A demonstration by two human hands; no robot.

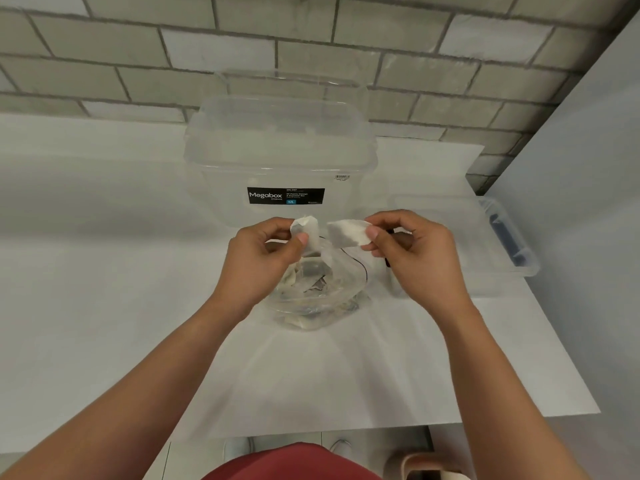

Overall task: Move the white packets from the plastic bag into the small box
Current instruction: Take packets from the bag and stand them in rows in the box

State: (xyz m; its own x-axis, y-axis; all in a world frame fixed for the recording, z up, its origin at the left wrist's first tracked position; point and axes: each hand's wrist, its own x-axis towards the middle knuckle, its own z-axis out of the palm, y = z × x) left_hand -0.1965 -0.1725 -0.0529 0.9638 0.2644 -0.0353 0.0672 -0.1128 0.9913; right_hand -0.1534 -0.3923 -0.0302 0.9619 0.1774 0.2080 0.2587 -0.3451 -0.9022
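1. The left hand (pixel 263 258) has its grip closed in a pinch. Thumb and curled fingers hold a small white paper packet (pixel 308 227), which hangs with its long axis roughly upright.
2. The right hand (pixel 415 258) likewise pinches a second white packet (pixel 346 232) by its right end. This one lies roughly level, its long axis pointing across towards the left hand.
3. Both packets are held just above the clear plastic bag (pixel 318 299). The bag sits on the white worktop (pixel 104 271) about midway between its left and right edges, with more white packets (pixel 311 271) heaped inside.
4. The small clear plastic box (pixel 460 230) rests by the worktop's right edge, to the right of the right hand. Something blue (pixel 505 237) shows at its far side, too blurred to name.
5. The right hand is nearer that box, so its packet likely needs only a short sweep rightward. The left hand's packet would have to cross over the bag and past the right hand.
6. A large clear storage box with a black label (pixel 277 161) stands just behind the bag. Judging by its size, it is not the target.
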